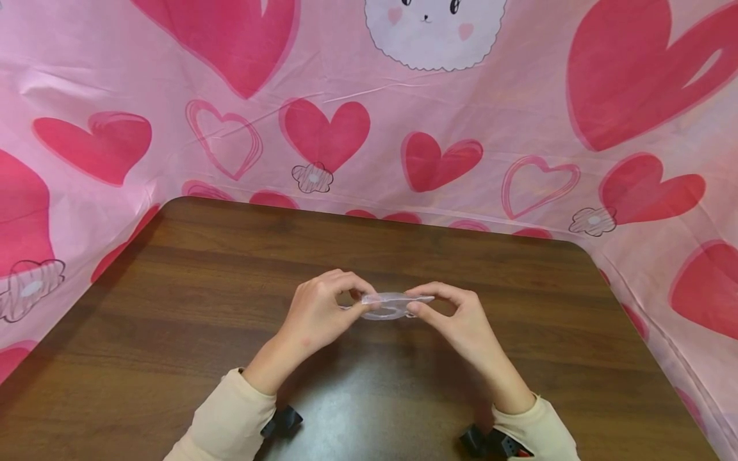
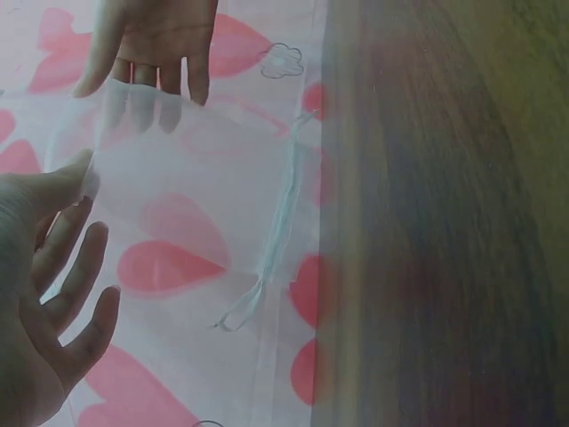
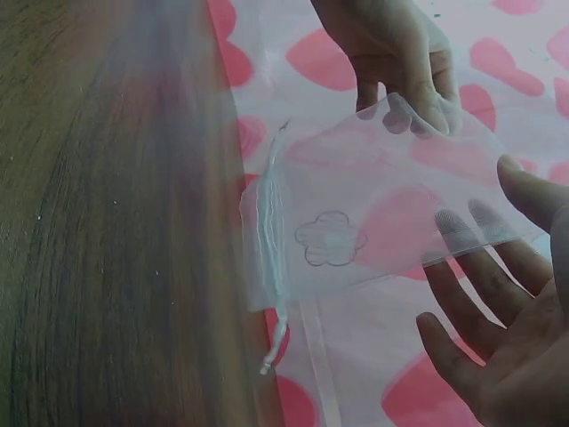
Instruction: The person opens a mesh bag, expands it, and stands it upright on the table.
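A sheer white organza drawstring bag is held above the table between both hands, seen nearly edge-on in the head view. My left hand pinches one corner between thumb and forefinger. At the other side, my right hand grips the edge, thumb on one face and fingers behind the cloth, which shows them through. Both wrist views show the bag spread flat, its pale drawstring running along the end away from the hands. A loop of cord dangles at one side. The bag looks flat.
A dark brown wooden table lies under the hands. Pink cloth with red hearts hangs behind it and along both sides. Black wrist devices sit at the cream sleeves.
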{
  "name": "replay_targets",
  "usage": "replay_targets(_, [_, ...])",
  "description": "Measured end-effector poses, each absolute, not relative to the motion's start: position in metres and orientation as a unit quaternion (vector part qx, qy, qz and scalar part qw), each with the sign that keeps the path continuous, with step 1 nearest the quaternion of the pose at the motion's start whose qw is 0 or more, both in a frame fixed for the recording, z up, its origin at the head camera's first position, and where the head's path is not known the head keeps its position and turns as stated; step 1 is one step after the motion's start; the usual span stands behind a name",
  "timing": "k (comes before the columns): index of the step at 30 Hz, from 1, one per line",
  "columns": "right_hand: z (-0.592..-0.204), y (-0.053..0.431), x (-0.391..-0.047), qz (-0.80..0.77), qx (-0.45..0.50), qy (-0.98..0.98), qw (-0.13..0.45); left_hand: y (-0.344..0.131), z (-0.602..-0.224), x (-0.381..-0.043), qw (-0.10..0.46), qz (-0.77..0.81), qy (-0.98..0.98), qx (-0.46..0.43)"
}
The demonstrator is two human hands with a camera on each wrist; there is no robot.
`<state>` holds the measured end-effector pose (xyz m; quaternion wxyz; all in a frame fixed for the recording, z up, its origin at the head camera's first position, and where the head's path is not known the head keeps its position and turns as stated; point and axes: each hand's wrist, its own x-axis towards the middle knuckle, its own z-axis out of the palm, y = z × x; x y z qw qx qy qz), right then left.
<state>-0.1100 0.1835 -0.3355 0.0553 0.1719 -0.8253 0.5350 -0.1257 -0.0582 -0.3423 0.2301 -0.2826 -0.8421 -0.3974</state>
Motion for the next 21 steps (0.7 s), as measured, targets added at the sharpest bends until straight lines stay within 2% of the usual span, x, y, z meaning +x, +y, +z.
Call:
replay_targets(8, [-0.336, 0.1811, -0.1098, 0.54, 0.175, -0.818, 0.091, -0.0568, -0.3414, -0.1247, 0.219, -0.398, -0.845, -0.283])
replay_targets(21, [-0.3357, 0.1816, -0.1094, 0.556, 0.167, -0.808, 0.1, -0.0563, -0.3427, -0.123, 0.198, -0.399, -0.842, -0.304])
